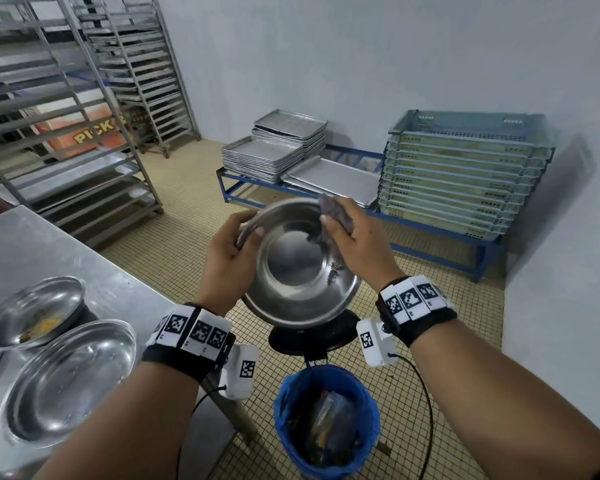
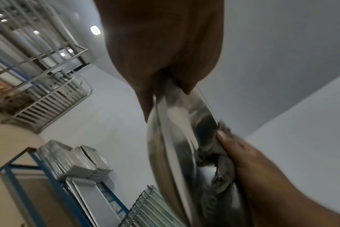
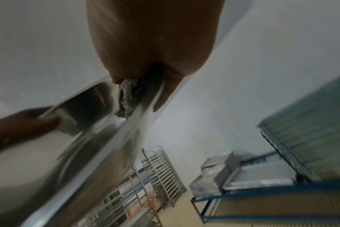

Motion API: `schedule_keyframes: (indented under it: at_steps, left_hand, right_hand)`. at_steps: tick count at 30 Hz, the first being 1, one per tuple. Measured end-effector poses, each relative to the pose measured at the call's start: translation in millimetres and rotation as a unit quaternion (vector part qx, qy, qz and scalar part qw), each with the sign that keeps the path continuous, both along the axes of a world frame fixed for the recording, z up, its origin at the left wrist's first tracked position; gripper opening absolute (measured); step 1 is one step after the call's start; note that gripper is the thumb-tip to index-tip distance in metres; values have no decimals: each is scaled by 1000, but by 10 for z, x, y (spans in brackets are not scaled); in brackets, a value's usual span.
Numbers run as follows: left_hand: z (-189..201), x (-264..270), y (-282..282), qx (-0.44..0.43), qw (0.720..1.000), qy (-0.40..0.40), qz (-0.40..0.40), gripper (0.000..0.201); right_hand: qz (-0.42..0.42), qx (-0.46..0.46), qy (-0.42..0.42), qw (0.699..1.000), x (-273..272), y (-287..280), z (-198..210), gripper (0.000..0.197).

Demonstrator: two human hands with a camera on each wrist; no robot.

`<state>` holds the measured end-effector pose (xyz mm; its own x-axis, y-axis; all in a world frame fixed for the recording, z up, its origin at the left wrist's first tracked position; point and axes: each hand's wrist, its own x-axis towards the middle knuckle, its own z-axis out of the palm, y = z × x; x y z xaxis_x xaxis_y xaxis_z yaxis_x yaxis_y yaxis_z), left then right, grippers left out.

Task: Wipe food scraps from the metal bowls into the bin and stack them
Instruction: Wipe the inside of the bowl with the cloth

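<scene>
Your left hand (image 1: 227,259) grips the bowl (image 1: 300,271) rim, frame centre, tilted over the bin (image 1: 326,420) so scraps drop | right hand (image 1: 352,242) clutches the cloth (image 1: 333,211), wiping inside | two bowls wait lower left.

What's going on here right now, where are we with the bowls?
The left hand grips the rim of a metal bowl, tilted over the blue-lined bin. The right hand presses a grey cloth against the bowl's inner wall. On the steel table, one bowl with scraps waits and another bowl looks clean.
</scene>
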<state>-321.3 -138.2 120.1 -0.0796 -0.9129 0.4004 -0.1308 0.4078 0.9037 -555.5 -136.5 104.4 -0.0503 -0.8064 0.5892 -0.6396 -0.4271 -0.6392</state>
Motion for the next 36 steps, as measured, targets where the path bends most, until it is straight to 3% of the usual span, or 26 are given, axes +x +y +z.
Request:
schedule_keyframes:
  at_steps: [2, 5, 7, 9, 12, 17, 19, 21, 23, 26, 31, 33, 36]
  left_hand:
    - [-28, 3, -13, -2, 999, 37, 35, 31]
    - [-89, -16, -16, -3, 1000, 6, 25, 24]
    - [-65, -16, -36, 2, 999, -46, -18, 26]
    - [-7, -28, -77, 4, 994, -85, -62, 26]
    - [88, -51, -117, 8, 994, -67, -90, 24]
    - [83, -36, -168, 21, 999, 33, -25, 24]
    - [96, -29, -146, 22, 999, 37, -10, 23]
    - [88, -65, -97, 13, 1000, -1, -14, 24]
    - [59, -137, -55, 6, 999, -42, -34, 26]
    - [44, -204, -28, 2, 999, -25, -40, 28]
    - [78, -79, -72, 0, 1000, 26, -10, 23]
    - [49, -70, -75, 1, 1000, 3, -12, 26]
    - [-5, -136, -53, -9, 998, -47, -33, 27]
  right_hand:
    - [-4, 38, -102, 994, 5, 20, -98, 29]
    - [-25, 34, -122, 992, -16, 10, -96, 24]
    - [-17, 22, -76, 997, -55, -12, 8, 26]
    - [0, 3, 27, 1000, -86, -20, 127, 30]
    - [15, -16, 87, 996, -74, -17, 263, 32]
    - [-3, 9, -51, 999, -94, 11, 123, 32]
    - [-15, 41, -75, 996, -99, 25, 32, 30]
    - [-28, 39, -47, 998, -84, 7, 37, 33]
    - [-27, 1, 32, 999, -38, -53, 128, 40]
    - [6, -50, 140, 989, 6, -137, 261, 51]
    - [-14, -11, 97, 995, -123, -123, 93, 47]
    - [-15, -15, 89, 996, -87, -98, 62, 45]
    - [-8, -53, 148, 988, 7, -121, 167, 41]
